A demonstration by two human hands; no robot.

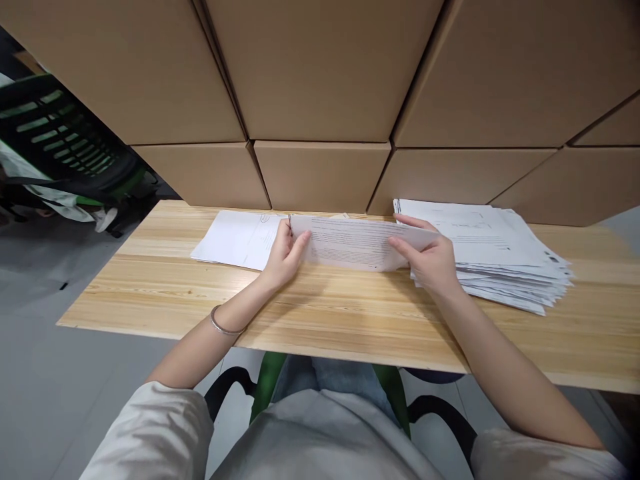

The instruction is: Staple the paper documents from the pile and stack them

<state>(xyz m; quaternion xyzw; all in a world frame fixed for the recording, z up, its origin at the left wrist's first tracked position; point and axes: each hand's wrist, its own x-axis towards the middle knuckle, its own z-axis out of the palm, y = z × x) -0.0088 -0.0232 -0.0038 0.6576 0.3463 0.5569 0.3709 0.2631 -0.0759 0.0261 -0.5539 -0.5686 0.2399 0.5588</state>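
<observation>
Printed paper sheets (350, 243) are held up over the table, tilted towards me, with lines of text on the near side. At their left edge, my left hand (287, 253) grips them with the thumb in front. My right hand (430, 260) pinches the right side, thumb on the front and fingers behind. I cannot tell how many sheets are in this bundle. On the left lies a low pile of white papers (233, 237) with a round stamp mark, close to my left hand. A thicker, uneven stack of papers (500, 247) sits just beyond my right hand.
Cardboard boxes (320, 175) are stacked like a wall along the back of the wooden table (165, 287). A black and green chair (60, 133) stands at the far left. The table's near edge runs just in front of my body.
</observation>
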